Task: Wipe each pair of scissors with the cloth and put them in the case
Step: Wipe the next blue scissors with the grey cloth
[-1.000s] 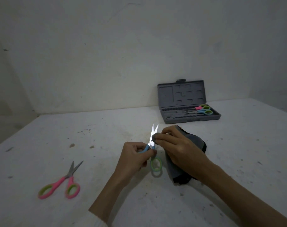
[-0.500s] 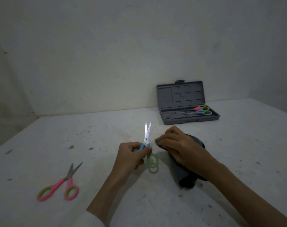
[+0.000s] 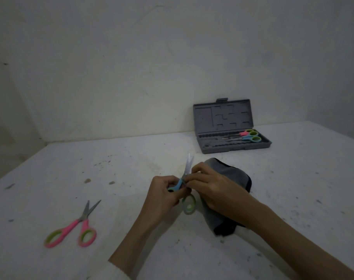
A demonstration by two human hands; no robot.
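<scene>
My left hand grips the blue-and-green scissors by the handle, blades pointing up and away. My right hand holds the grey cloth and pinches it against the scissors near the pivot. Most of the cloth lies under that hand on the table. A pink-and-green pair of scissors lies flat on the table to the left, blades slightly apart. The open grey case stands at the back right with two pairs of scissors lying in its tray.
The white table is speckled with dirt marks. It meets plain walls at the back and right. The case lid stands upright near the back wall.
My right hand with the cloth came back onto the scissors near the pivot after being apart from them half a second ago. The scissors blades tilted slightly to the right.
</scene>
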